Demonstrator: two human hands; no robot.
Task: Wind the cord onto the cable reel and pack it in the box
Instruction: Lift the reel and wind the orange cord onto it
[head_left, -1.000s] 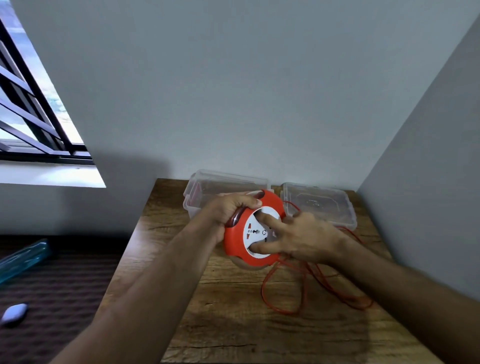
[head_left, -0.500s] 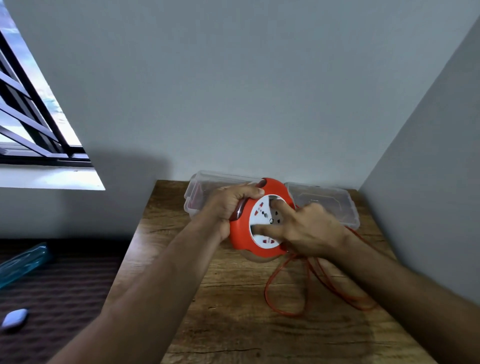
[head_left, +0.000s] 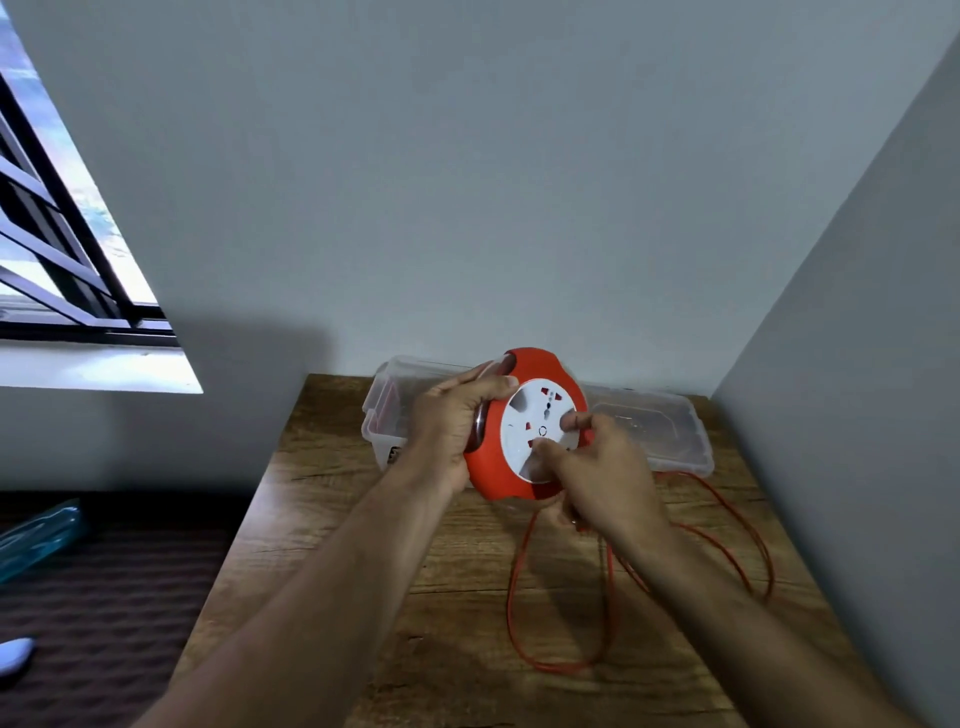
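Note:
A round orange cable reel (head_left: 496, 470) with a white socket face (head_left: 537, 421) is held tilted above the wooden table (head_left: 337, 478). My left hand (head_left: 454, 423) grips its left rim and dark handle. My right hand (head_left: 602, 478) has its fingertips pressed on the white face at the lower right. Loose orange cord (head_left: 524, 613) hangs from under the reel and loops over the table to the right. Behind the reel stands a clear plastic box (head_left: 384, 421), partly hidden.
The clear lid (head_left: 675, 436) lies flat at the back right of the table. Walls close the back and right sides. A barred window (head_left: 62, 249) is at the left. The floor at left holds a blue-green object (head_left: 36, 535) and a white item (head_left: 13, 654).
Both hands have lifted the reel slightly up and back. My right fingers have shifted around the white face, which has turned. The cord loops on the table have shifted.

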